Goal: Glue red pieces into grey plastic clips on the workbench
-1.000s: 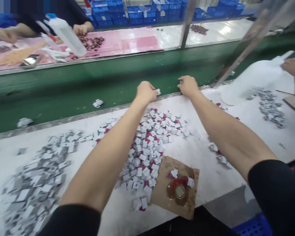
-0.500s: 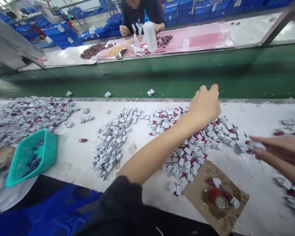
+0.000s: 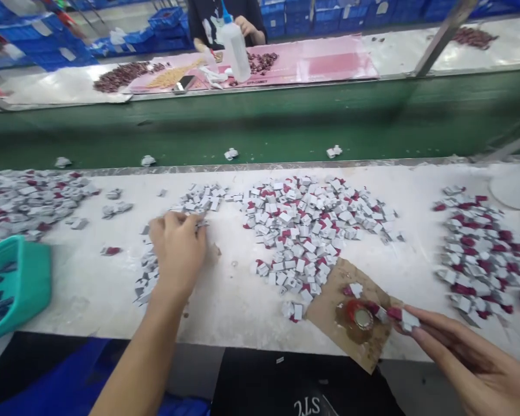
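Note:
My left hand [image 3: 179,245] reaches down over the narrow pile of small grey-white parts [image 3: 149,277], its fingertips closed at a grey piece mostly hidden by the fingers. At the lower right, my right hand [image 3: 463,352] pinches a white and dark red part [image 3: 405,319] between thumb and fingers. That part is beside a piece of brown cardboard [image 3: 329,306], which carries a round red object with a metallic top [image 3: 359,319] in a wet brown patch. A large heap of white and dark red parts [image 3: 303,219] lies between my hands.
A teal basket [image 3: 37,283] with dark pieces stands at the left. More parts lie in piles at far left [image 3: 26,199] and right [image 3: 481,254]. Single parts rest on the green belt [image 3: 286,127]. Across it, a person [image 3: 225,23] sits behind a white bottle [image 3: 236,52].
My left hand has moved from above the green belt to the narrow pile. My right hand has come to the cardboard's edge with a part. Another white part shows on the belt. The view has shifted right.

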A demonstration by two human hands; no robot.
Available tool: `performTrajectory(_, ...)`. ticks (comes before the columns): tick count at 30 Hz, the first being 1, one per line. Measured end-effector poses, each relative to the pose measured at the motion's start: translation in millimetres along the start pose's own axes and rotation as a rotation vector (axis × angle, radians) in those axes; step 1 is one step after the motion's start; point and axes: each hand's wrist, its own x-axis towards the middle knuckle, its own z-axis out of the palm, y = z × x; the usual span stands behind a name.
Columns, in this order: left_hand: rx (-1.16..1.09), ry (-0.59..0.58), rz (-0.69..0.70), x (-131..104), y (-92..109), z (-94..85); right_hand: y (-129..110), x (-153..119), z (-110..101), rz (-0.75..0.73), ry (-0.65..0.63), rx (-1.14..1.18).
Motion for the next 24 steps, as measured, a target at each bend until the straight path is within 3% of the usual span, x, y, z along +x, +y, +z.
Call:
performTrajectory(4,-0.02,-0.026,0.011,-3,11,7.2,-21,-2,10,-0.082,-0.039,0.121)
performTrajectory(7,-0.037,-0.115,-0.105,-9,18,11.7,-27,-7,16,-0.061,-0.071,0.15)
performTrajectory(12,-0.097,-0.121,-0.15,-26,25,10.1,-27,-16,21,-0.066,-0.089,0.131)
performTrajectory(16,-0.047,-0.219,-0.182,-35,29,5.4,-26,-17,22,-0.094,-0.114,0.128)
performTrajectory(24,-0.124,-0.346,-0.301,-25,19,4.8,-25,-16,23,-0.133,-0.14,0.103)
